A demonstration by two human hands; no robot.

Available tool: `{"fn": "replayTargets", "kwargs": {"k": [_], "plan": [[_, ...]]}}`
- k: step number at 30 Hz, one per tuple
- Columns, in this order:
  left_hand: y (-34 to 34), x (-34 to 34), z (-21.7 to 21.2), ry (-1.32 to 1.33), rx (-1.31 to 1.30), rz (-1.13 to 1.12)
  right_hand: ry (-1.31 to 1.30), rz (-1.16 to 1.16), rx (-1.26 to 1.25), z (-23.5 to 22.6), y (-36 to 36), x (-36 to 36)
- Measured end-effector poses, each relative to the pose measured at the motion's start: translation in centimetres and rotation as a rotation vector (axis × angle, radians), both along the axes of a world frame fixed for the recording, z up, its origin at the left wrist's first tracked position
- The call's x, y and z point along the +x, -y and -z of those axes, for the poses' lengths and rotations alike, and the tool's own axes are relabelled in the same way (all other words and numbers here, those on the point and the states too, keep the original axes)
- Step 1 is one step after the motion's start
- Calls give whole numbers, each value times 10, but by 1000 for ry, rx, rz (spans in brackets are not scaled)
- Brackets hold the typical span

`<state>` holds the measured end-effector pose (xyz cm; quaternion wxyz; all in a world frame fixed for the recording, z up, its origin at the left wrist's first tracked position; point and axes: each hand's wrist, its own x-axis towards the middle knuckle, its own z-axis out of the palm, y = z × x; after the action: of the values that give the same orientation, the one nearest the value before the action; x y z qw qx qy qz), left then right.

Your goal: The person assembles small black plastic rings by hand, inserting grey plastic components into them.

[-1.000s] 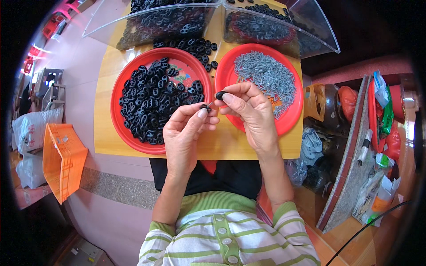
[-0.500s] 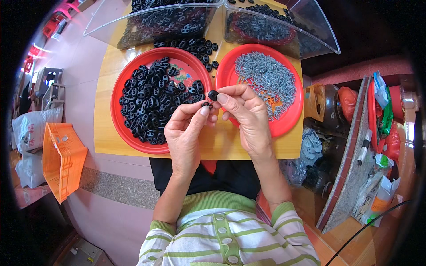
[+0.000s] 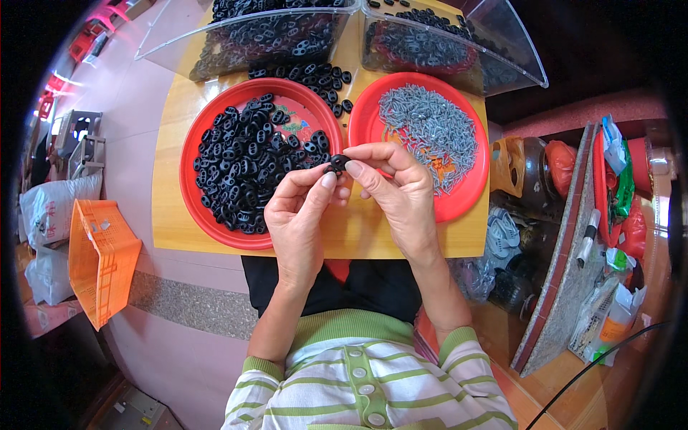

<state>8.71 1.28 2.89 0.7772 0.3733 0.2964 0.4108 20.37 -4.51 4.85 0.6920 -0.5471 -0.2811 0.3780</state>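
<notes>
Over the table's near part, my left hand [image 3: 295, 215] and my right hand [image 3: 401, 201] meet fingertip to fingertip. Between them is a small black plastic cord lock [image 3: 337, 163], pinched by the thumb and forefinger of each hand; its details are partly covered by the fingertips. To the left, a round red tray [image 3: 188, 183] holds a heap of black two-holed cord lock pieces [image 3: 236, 168]. A second red tray [image 3: 462, 204], on the right, carries many thin grey pieces [image 3: 433, 129] that look like small springs.
Two clear plastic bins [image 3: 272, 39] [image 3: 430, 54] full of black pieces stand at the back of the wooden table [image 3: 168, 215]. Loose black pieces [image 3: 315, 75] lie before them. An orange crate [image 3: 107, 265] is at the left; a cluttered shelf [image 3: 552, 265] is at the right.
The black piece in my right fingers has come down and left against what my left hand holds. My right hand has shifted slightly left; the trays look the same.
</notes>
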Motion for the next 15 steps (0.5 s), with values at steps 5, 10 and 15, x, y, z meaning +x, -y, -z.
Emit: {"fn": "replayTargets", "kwargs": {"k": [5,10,15], "plan": [[0,0,0,10,-11,1,19,-15,-7,2,2,0],[1,0,-1,0,-4,-5,71,12,-17,-2,2,-2],[1,-1,0,4,-6,2,136,21,-19,2,3,-3]]}}
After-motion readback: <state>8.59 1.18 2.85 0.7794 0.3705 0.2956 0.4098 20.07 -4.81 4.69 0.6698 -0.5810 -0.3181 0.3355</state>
